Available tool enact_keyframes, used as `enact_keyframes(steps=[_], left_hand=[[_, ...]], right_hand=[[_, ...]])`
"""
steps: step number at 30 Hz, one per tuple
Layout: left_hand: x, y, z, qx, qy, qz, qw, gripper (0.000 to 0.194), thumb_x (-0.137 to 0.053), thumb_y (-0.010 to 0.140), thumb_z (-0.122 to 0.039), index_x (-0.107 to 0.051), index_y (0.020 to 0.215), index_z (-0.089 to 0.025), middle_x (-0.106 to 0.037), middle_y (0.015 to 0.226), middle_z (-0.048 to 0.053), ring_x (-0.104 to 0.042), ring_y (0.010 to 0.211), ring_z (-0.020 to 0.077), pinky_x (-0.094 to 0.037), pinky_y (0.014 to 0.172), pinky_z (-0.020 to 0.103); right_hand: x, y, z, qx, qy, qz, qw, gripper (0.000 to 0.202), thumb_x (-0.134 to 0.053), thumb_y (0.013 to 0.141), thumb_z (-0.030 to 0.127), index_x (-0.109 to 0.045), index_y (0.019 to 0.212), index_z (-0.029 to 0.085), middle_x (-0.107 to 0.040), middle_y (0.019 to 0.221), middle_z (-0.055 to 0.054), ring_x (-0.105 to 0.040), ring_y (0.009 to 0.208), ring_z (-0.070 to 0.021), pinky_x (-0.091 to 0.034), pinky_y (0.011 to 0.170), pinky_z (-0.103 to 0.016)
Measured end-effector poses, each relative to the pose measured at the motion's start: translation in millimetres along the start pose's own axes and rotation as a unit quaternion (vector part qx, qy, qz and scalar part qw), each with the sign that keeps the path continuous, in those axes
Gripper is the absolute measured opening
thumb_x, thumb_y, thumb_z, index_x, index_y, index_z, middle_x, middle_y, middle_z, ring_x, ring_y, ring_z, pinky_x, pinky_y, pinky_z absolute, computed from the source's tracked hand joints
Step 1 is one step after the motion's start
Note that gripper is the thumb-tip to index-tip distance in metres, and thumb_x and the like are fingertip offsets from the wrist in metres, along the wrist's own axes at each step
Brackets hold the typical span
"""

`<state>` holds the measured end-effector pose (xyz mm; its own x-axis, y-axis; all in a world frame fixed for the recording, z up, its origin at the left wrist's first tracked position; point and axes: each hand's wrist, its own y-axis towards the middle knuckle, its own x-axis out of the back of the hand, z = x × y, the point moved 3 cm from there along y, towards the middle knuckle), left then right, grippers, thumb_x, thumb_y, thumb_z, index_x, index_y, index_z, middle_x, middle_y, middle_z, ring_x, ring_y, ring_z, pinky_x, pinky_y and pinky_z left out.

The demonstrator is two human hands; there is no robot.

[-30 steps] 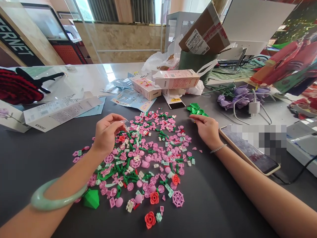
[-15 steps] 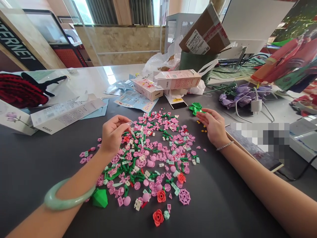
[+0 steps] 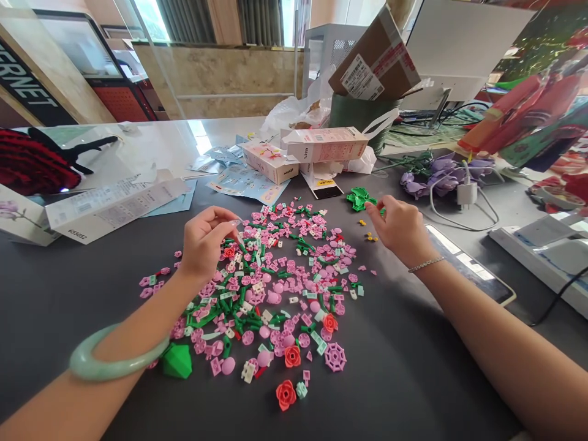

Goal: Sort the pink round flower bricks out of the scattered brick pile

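Observation:
My left hand [image 3: 205,240] is held over the left part of a spread of small pink, green, white and red bricks [image 3: 275,285]. Its thumb and index finger pinch something small and pale that I cannot make out. Over at the right, my right hand [image 3: 397,226] is at the green leaf-like pieces [image 3: 361,199], fingers bent; its fingertips are partly hidden, and whether it grips a piece is unclear. Small yellow pieces [image 3: 371,237] lie just beside it. Red flower pieces [image 3: 285,395] and a green faceted piece [image 3: 177,361] sit nearer the front.
White boxes [image 3: 114,205] stand at the left. Behind the bricks are a blue printed sheet [image 3: 250,182] and pink boxes [image 3: 327,144]. A phone [image 3: 468,263] lies beneath the right forearm, with purple flowers [image 3: 443,174] and a white charger [image 3: 467,193] beyond.
My right hand has turned and its fingers have bent from a stretched pose, shifting slightly right. More yellow pieces show beside it. The view has shifted slightly; my left hand keeps its pinch.

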<state>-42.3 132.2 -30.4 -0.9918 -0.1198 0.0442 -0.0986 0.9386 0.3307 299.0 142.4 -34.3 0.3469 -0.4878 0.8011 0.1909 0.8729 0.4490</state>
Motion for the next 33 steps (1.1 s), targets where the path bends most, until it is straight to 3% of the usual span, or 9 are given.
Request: enact_keyframes(steps=[2, 4, 7, 12, 15, 18, 26, 33], left_hand=[[0.9, 0.4, 0.6, -0.004, -0.004, -0.004, 1.0, 0.003, -0.061, 0.07, -0.02, -0.063, 0.069, -0.018, -0.057, 0.052, -0.003, -0.052, 0.048, 0.0101, -0.044, 0.05, 0.025], [2.1, 0.8, 1.9, -0.007, -0.01, -0.006, 1.0, 0.005, -0.062, 0.074, -0.022, -0.061, 0.072, -0.017, -0.057, 0.052, -0.005, -0.052, 0.047, 0.0096, -0.045, 0.051, 0.025], [4.0, 1.5, 4.5, -0.011, -0.024, -0.012, 1.0, 0.011, -0.064, 0.077, -0.026, -0.059, 0.076, -0.016, -0.056, 0.053, -0.006, -0.053, 0.047, 0.0093, -0.046, 0.051, 0.024], [5.4, 3.1, 5.4, -0.009, -0.062, -0.038, 0.997, 0.015, -0.06, 0.073, -0.03, -0.054, 0.081, -0.019, -0.055, 0.051, -0.006, -0.053, 0.044, 0.0114, -0.044, 0.045, 0.025], [4.7, 3.7, 3.4, -0.004, -0.085, -0.053, 0.995, 0.015, -0.058, 0.071, -0.034, -0.053, 0.078, -0.021, -0.053, 0.049, -0.005, -0.05, 0.04, 0.0121, -0.042, 0.042, 0.027], [3.2, 2.8, 1.9, 0.012, -0.108, -0.064, 0.992, 0.019, -0.051, 0.078, -0.041, -0.052, 0.076, -0.022, -0.051, 0.05, -0.004, -0.05, 0.042, 0.0116, -0.042, 0.044, 0.027], [-1.4, 0.3, 2.1, 0.037, -0.137, -0.068, 0.988, 0.027, -0.046, 0.084, -0.047, -0.053, 0.075, -0.023, -0.049, 0.052, -0.004, -0.048, 0.044, 0.0106, -0.04, 0.048, 0.027], [-1.9, 0.9, 2.5, 0.039, -0.141, -0.069, 0.987, 0.024, -0.045, 0.085, -0.042, -0.054, 0.074, -0.022, -0.048, 0.051, -0.004, -0.047, 0.043, 0.0105, -0.038, 0.046, 0.028]], right_hand=[[-0.8, 0.2, 0.0, -0.001, -0.108, 0.059, 0.992, 0.035, -0.049, 0.09, 0.048, -0.049, 0.067, 0.021, -0.052, 0.06, -0.006, -0.055, 0.063, -0.0255, -0.037, 0.058, -0.033], [-4.9, 0.6, -3.3, 0.004, -0.132, 0.105, 0.986, 0.036, -0.051, 0.089, 0.051, -0.052, 0.069, 0.021, -0.054, 0.062, -0.007, -0.056, 0.063, -0.0257, -0.037, 0.056, -0.033], [-13.8, 1.0, -11.0, 0.034, -0.12, 0.156, 0.98, 0.033, -0.059, 0.084, 0.051, -0.056, 0.074, 0.02, -0.058, 0.067, -0.008, -0.058, 0.068, -0.0271, -0.04, 0.06, -0.035], [-19.9, 3.5, -22.8, 0.077, -0.084, 0.191, 0.975, 0.033, -0.068, 0.075, 0.049, -0.061, 0.084, 0.018, -0.062, 0.079, -0.009, -0.059, 0.084, -0.029, -0.044, 0.07, -0.035], [-18.7, 6.8, -28.1, 0.076, -0.057, 0.221, 0.97, 0.033, -0.075, 0.066, 0.043, -0.065, 0.086, 0.018, -0.064, 0.078, -0.007, -0.06, 0.076, -0.0255, -0.045, 0.065, -0.033], [-17.8, 10.2, -32.3, 0.065, -0.027, 0.244, 0.967, 0.034, -0.079, 0.057, 0.031, -0.069, 0.088, 0.02, -0.065, 0.074, -0.002, -0.061, 0.064, -0.0209, -0.045, 0.06, -0.031], [-25.0, 13.0, -32.6, 0.045, 0.017, 0.18, 0.983, 0.013, -0.073, 0.06, 0.024, -0.068, 0.071, 0.021, -0.064, 0.064, 0.0, -0.061, 0.063, -0.0209, -0.045, 0.062, -0.034], [-30.7, 9.0, -23.1, 0.048, 0.043, 0.137, 0.989, 0.016, -0.069, 0.066, 0.025, -0.071, 0.082, 0.021, -0.062, 0.063, 0.001, -0.06, 0.061, -0.0191, -0.044, 0.063, -0.033]])
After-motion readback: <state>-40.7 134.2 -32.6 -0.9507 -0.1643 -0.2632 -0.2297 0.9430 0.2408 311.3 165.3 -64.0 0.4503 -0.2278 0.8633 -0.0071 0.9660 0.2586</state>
